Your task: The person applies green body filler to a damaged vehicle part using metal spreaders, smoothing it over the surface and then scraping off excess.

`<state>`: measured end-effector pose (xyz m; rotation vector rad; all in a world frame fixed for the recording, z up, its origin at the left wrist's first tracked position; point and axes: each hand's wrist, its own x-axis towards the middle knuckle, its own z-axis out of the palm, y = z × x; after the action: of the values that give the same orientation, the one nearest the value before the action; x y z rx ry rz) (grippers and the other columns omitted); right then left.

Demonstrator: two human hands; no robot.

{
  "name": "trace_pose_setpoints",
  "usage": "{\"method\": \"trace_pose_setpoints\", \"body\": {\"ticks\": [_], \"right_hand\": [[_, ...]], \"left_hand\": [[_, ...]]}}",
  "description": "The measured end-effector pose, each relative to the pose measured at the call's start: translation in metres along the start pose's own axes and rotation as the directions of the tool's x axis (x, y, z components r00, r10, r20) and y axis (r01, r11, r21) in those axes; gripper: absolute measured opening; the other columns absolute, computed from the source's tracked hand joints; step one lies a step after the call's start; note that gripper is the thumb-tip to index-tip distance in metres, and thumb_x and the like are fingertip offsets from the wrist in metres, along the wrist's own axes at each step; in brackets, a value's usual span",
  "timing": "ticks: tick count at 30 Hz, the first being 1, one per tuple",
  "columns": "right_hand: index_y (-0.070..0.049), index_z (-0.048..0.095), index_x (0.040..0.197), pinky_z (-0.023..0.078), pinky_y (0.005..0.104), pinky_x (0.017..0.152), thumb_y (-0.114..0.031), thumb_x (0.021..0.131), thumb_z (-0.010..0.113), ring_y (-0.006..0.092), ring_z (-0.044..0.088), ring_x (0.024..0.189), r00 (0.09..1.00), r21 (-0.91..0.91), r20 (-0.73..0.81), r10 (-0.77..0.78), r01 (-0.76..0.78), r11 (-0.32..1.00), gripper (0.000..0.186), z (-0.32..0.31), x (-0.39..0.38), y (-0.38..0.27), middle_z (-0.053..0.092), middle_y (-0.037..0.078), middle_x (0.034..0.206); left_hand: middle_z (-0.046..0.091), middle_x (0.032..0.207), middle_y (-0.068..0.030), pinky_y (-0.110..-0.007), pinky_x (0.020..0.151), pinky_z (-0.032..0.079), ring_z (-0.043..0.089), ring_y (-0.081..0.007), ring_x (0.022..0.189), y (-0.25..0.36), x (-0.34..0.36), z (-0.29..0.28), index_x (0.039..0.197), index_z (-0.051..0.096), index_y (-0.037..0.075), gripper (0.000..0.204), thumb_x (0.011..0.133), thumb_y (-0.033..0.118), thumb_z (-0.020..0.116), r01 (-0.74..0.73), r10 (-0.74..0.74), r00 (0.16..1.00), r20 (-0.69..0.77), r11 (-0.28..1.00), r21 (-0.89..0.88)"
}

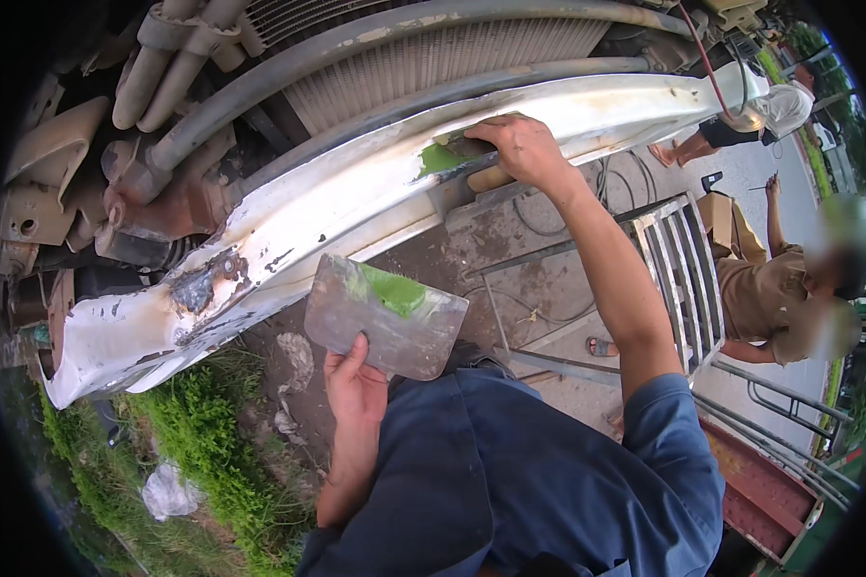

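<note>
My left hand grips the lower edge of a flat grey metal plate, thumb on top. Bright green putty lies in a lump near the plate's far edge. Ahead of me a long white bumper runs across the view, its paint chipped and rusty toward the left end. My right hand is closed on a thin spreader, mostly hidden by the fingers, against the bumper's middle. Beside its fingertips a patch of green putty coats the bumper surface.
Behind the bumper are a finned radiator and thick pipes. A metal rack stands right of my arm, near a person in a brown shirt. Another person is farther off. Green plants grow at lower left.
</note>
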<state>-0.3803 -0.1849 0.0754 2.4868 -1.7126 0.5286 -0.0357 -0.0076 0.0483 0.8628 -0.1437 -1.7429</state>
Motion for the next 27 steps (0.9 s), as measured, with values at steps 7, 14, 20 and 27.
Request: {"method": "trace_pose_setpoints", "body": {"ticks": [7,14,20,27], "right_hand": [[-0.008,0.068,0.11,0.048,0.0412,0.095,0.002,0.072,0.056,0.0307,0.06,0.113,0.988,-0.012,-0.153,0.014,-0.016,1.0,0.041,0.013,-0.057,-0.023,0.067,0.011,0.115],[-0.006,0.064,0.111,0.047,0.0278,0.081,-0.009,0.093,0.06,0.0118,0.061,0.09,0.717,0.695,0.197,0.669,-0.583,0.42,0.019,-0.028,-0.095,-0.088,0.068,0.003,0.102],[-0.002,0.057,0.123,0.043,0.0263,0.085,-0.022,0.1,0.056,0.0082,0.052,0.094,0.743,0.965,0.198,0.64,-0.261,0.004,0.031,-0.03,-0.098,-0.164,0.061,-0.002,0.107],[-0.001,0.056,0.128,0.047,0.0386,0.099,-0.006,0.085,0.06,0.0329,0.057,0.118,0.998,0.71,0.06,0.025,-0.06,0.702,0.043,-0.069,-0.096,-0.193,0.06,0.016,0.127]], "left_hand": [[0.06,0.126,-0.0121,-0.044,0.096,0.052,0.06,-0.0256,0.114,0.002,0.0,-0.007,0.129,0.052,0.003,0.038,0.092,-0.003,0.055,0.014,-0.014,1.0,0.022,1.0,-0.023],[0.062,0.121,-0.0124,-0.041,0.091,0.054,0.063,-0.0241,0.109,0.002,0.01,0.0,0.126,0.054,0.004,0.034,0.093,-0.001,0.056,-0.028,0.024,0.997,0.077,0.998,0.048],[0.064,0.117,-0.011,-0.038,0.089,0.055,0.063,-0.022,0.108,-0.006,0.02,0.017,0.119,0.056,0.003,0.027,0.093,-0.002,0.057,0.036,-0.037,0.981,0.188,0.999,0.007],[0.064,0.117,-0.0114,-0.039,0.093,0.052,0.062,-0.0227,0.109,0.015,0.02,0.004,0.119,0.056,0.002,0.029,0.091,-0.006,0.056,0.133,-0.136,0.981,0.142,0.991,0.03]]}}
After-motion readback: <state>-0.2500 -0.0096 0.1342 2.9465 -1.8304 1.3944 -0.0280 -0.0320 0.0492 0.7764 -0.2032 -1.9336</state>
